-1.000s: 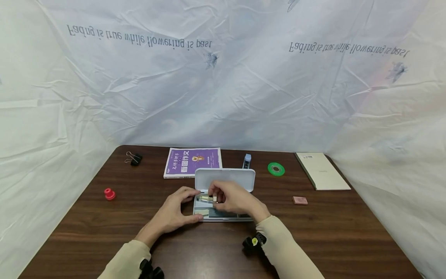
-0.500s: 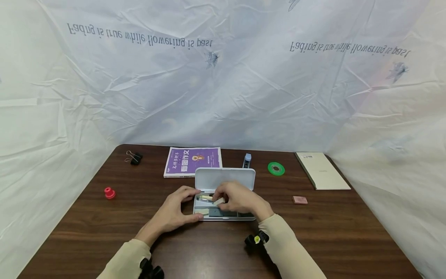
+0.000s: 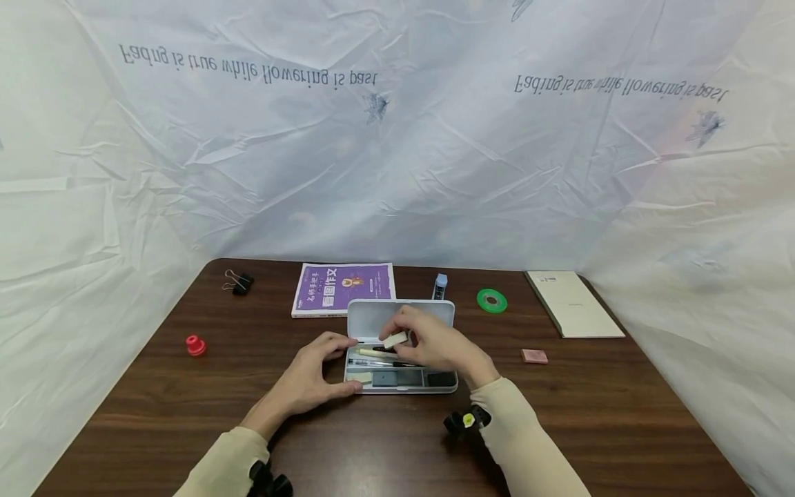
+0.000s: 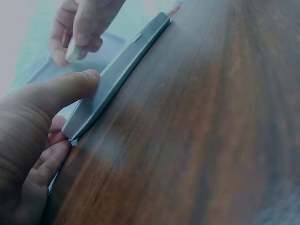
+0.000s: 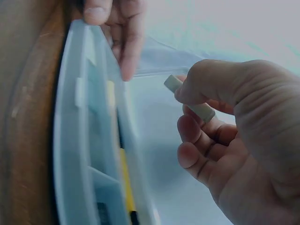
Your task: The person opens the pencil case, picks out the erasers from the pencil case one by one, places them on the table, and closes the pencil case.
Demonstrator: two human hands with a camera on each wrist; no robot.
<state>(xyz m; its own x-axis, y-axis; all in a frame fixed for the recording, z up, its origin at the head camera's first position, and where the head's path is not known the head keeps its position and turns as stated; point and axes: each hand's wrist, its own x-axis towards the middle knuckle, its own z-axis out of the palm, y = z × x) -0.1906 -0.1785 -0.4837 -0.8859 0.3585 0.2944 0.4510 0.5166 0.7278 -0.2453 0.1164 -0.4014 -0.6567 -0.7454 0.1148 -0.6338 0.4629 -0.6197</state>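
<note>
An open pencil case, pale grey with its lid raised, lies on the table. My left hand grips its left end, with the thumb on the front wall and the fingers round the end and back corner. Over the back compartment, my right hand pinches a small white eraser between thumb and fingers; the right wrist view shows the eraser clear of the tray. Several pens lie in the back compartment, partly under the right hand. A whitish block and a grey-blue piece show in the front compartment.
Behind the case lie a purple book and a blue-capped tube. A green disc-shaped roll, a cream notebook and a pink block are to the right. Leftward are a black binder clip and a red knob-like piece.
My right hand has lifted the eraser from among the pens, up and back toward the lid, uncovering more of the pens and the front compartment. The left hand stays in place.
</note>
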